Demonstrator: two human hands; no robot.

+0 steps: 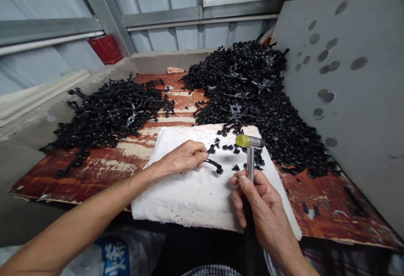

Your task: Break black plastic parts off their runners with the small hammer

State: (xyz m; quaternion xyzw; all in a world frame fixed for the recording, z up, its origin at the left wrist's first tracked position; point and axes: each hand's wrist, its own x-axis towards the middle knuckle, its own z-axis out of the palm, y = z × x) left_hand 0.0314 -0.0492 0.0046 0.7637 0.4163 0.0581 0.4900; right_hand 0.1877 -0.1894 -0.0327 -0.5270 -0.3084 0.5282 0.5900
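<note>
My left hand [188, 157] is closed over the white pad, gripping a black plastic sprue piece [216, 166] whose arms and round end stick out past the fingertips. In my right hand [259, 196] is a small mallet [250, 141] with a metal shaft, a translucent yellow face and a dark opposite face. Its head points up above the pad's right side. Several loose black disc-shaped parts [236, 150] lie between the two hands on the white pad [179, 202].
A large heap of black parts [240, 82] rises behind the pad and runs down its right side. Another black pile [110, 110] lies left on the worn red-brown board [41, 183]. A grey panel [356, 99] stands at right; a red box [105, 49] sits by the wall.
</note>
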